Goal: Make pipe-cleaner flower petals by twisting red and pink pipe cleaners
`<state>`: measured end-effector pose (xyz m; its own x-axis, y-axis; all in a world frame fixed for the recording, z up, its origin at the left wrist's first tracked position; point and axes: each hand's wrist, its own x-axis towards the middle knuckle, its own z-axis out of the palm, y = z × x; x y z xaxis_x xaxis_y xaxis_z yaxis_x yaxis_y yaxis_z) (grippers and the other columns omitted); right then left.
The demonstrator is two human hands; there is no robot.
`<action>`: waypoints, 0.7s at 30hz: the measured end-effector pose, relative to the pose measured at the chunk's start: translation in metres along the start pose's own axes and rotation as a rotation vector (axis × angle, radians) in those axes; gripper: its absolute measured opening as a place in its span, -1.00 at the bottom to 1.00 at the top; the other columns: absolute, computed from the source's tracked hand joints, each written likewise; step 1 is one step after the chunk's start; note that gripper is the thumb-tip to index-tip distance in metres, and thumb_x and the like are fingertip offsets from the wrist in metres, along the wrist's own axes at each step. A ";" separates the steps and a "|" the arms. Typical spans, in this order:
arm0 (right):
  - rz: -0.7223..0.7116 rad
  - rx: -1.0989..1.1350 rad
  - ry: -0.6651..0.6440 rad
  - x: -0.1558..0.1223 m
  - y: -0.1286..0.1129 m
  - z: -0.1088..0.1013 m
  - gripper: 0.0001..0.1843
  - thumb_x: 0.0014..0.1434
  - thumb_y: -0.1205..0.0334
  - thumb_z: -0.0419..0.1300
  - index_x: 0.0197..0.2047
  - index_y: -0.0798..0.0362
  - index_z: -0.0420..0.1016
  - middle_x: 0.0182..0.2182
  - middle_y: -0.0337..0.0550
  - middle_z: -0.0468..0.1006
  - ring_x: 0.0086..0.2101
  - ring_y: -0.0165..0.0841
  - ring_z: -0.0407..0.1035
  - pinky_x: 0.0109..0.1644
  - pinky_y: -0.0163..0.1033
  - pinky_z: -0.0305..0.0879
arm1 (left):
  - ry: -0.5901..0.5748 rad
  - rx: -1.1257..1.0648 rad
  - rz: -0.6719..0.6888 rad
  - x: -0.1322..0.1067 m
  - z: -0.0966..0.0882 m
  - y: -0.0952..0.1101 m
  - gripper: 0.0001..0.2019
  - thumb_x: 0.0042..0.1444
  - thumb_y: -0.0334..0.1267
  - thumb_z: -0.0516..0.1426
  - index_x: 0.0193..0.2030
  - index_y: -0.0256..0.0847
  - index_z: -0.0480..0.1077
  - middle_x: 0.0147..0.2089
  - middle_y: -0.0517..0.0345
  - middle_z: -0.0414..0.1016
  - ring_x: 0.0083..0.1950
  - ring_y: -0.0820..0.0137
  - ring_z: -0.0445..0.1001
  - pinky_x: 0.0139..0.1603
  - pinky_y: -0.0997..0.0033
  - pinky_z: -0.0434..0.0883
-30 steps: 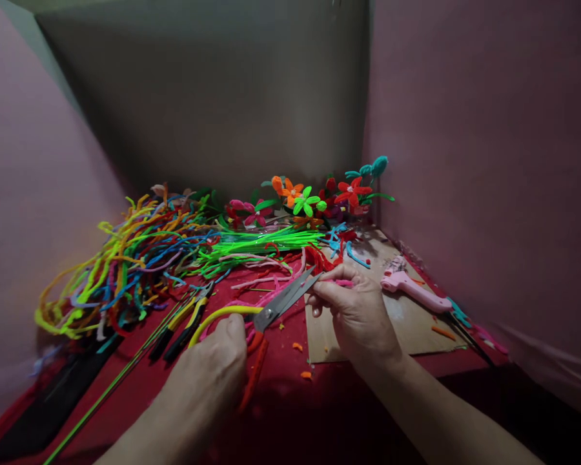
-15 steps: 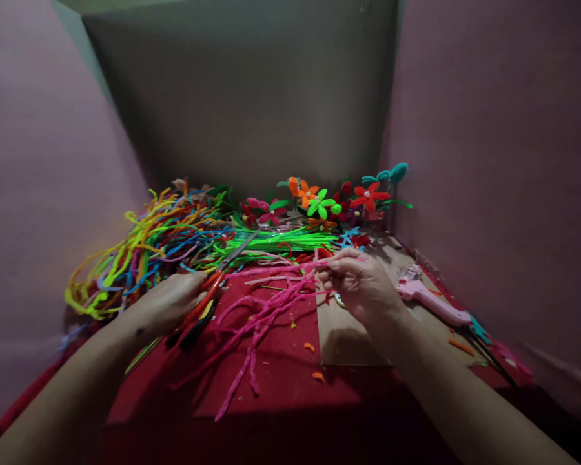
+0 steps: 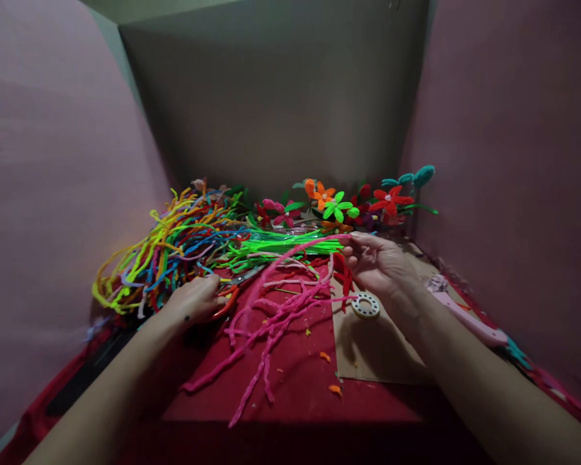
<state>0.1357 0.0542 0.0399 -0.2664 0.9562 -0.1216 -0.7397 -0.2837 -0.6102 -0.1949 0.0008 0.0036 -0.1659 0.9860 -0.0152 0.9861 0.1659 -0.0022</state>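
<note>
My left hand (image 3: 198,297) is closed around the orange handles of a pair of scissors (image 3: 228,305), low over the red cloth, with the blades pointing right and away. My right hand (image 3: 375,258) pinches one end of a pink pipe cleaner (image 3: 300,247), which arcs left and down toward the other pink ones. Between my hands, a loose bunch of pink pipe cleaners (image 3: 283,313) lies on the cloth. Under my right hand, a white disc with a ring of holes (image 3: 365,305) rests on a piece of cardboard (image 3: 377,355).
Multicoloured pipe cleaners (image 3: 169,245) are heaped at the left, beside a green bundle (image 3: 290,243). Pipe-cleaner flowers (image 3: 337,206) stand along the back wall. A pink glue gun (image 3: 469,320) lies at the right. Orange scraps (image 3: 336,390) dot the red cloth (image 3: 300,400).
The scissors have come down toward the cloth with my left hand. My right hand has lifted the pink pipe cleaner's end higher, and the white disc has come into fuller view. The view has shifted left.
</note>
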 end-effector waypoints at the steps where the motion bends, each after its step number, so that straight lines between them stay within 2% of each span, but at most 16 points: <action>1: -0.010 -0.024 -0.008 0.002 0.003 0.001 -0.89 -0.12 0.53 0.11 -0.56 0.17 0.37 -0.66 -0.21 0.46 -0.65 -0.50 0.31 -0.68 -0.47 0.18 | -0.002 0.011 0.000 0.003 -0.001 -0.002 -0.70 -0.09 -0.02 0.06 -0.36 -0.20 0.38 -0.34 -0.08 0.48 -0.31 0.14 0.45 -0.41 0.35 0.23; 3: -0.043 -0.071 -0.025 0.005 0.008 0.001 -0.89 -0.12 0.53 0.12 -0.57 0.18 0.38 -0.67 -0.21 0.46 -0.65 -0.48 0.33 -0.68 -0.47 0.19 | 0.023 0.038 0.034 0.005 -0.006 0.000 -0.71 -0.08 -0.04 0.06 -0.35 -0.22 0.40 -0.31 -0.08 0.48 -0.26 0.14 0.45 -0.36 0.33 0.25; 5: -0.072 -0.113 -0.060 0.007 0.013 0.001 -0.90 -0.13 0.53 0.14 -0.58 0.19 0.41 -0.64 -0.20 0.48 -0.63 -0.47 0.36 -0.66 -0.46 0.21 | 0.099 -0.049 0.090 0.001 -0.016 0.012 -0.71 -0.07 -0.05 0.08 -0.34 -0.23 0.43 -0.25 -0.07 0.48 -0.18 0.13 0.43 -0.26 0.32 0.27; 6: -0.085 -0.132 -0.083 0.008 0.016 0.001 -0.91 -0.14 0.52 0.15 -0.58 0.20 0.42 -0.63 -0.19 0.50 -0.63 -0.47 0.36 -0.65 -0.46 0.22 | 0.161 -0.191 0.113 -0.004 -0.023 0.023 -0.69 -0.04 -0.04 0.06 -0.30 -0.22 0.44 -0.22 -0.04 0.49 -0.16 0.16 0.43 -0.21 0.32 0.28; 7: -0.088 -0.153 -0.110 0.008 0.019 0.001 -0.92 -0.15 0.52 0.17 -0.58 0.20 0.42 -0.63 -0.19 0.50 -0.63 -0.49 0.36 -0.65 -0.47 0.21 | 0.171 -0.389 0.144 -0.009 -0.029 0.036 -0.66 -0.01 0.00 0.06 -0.26 -0.20 0.45 -0.21 0.01 0.50 -0.17 0.20 0.44 -0.19 0.34 0.29; 10: -0.102 -0.205 -0.160 0.007 0.027 0.001 -0.94 -0.15 0.48 0.20 -0.59 0.20 0.44 -0.65 -0.18 0.50 -0.66 -0.50 0.34 -0.64 -0.47 0.22 | 0.078 -0.949 0.292 -0.027 -0.047 0.088 -0.63 0.01 0.02 0.08 -0.16 -0.17 0.45 -0.16 0.07 0.51 -0.14 0.27 0.44 -0.20 0.42 0.33; 12: -0.124 -0.227 -0.196 0.006 0.031 0.000 -0.95 -0.14 0.45 0.22 -0.58 0.20 0.45 -0.66 -0.17 0.49 -0.66 -0.48 0.34 -0.62 -0.43 0.25 | -0.056 -1.113 0.346 -0.036 -0.052 0.121 -0.68 -0.02 -0.04 0.14 -0.21 -0.22 0.44 -0.22 0.06 0.51 -0.22 0.35 0.44 -0.29 0.49 0.33; 13: -0.135 -0.230 -0.217 0.005 0.032 0.000 -0.96 -0.13 0.43 0.23 -0.57 0.20 0.46 -0.66 -0.16 0.50 -0.65 -0.47 0.34 -0.61 -0.42 0.26 | -0.146 -1.186 0.321 -0.037 -0.051 0.134 -0.71 -0.02 -0.06 0.15 -0.26 -0.25 0.42 -0.35 0.10 0.48 -0.38 0.43 0.42 -0.44 0.53 0.29; 15: -0.159 -0.197 -0.232 0.004 0.034 0.000 -0.96 -0.12 0.41 0.25 -0.54 0.20 0.46 -0.62 -0.15 0.51 -0.62 -0.46 0.37 -0.56 -0.41 0.29 | -0.329 -1.317 0.268 -0.038 -0.047 0.153 -0.73 0.04 -0.06 0.10 -0.36 -0.27 0.37 -0.60 0.27 0.28 -0.68 0.61 0.13 -0.68 0.60 0.04; 18: -0.162 -0.080 -0.194 0.006 0.029 -0.002 -0.91 -0.10 0.39 0.27 -0.52 0.14 0.40 -0.59 -0.20 0.51 -0.56 -0.46 0.39 -0.47 -0.39 0.34 | -0.481 -1.461 0.245 -0.034 -0.039 0.160 -0.74 0.08 -0.09 0.08 -0.38 -0.28 0.33 -0.68 0.40 0.01 -0.71 0.67 -0.13 -0.70 0.61 -0.16; 21: -0.143 0.060 -0.110 0.013 0.015 -0.006 -0.83 0.01 0.42 0.20 -0.53 0.09 0.30 -0.70 -0.33 0.38 -0.62 -0.50 0.31 -0.52 -0.40 0.30 | -0.677 -1.556 0.287 -0.033 -0.035 0.152 -0.78 0.10 -0.13 0.07 -0.38 -0.27 0.33 -0.68 0.42 -0.10 -0.68 0.66 -0.20 -0.69 0.61 -0.15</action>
<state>0.1245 0.0631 0.0246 -0.2193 0.9743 0.0520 -0.8097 -0.1520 -0.5669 -0.0391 -0.0056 0.0383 0.4347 0.8710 -0.2287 -0.0129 0.2600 0.9655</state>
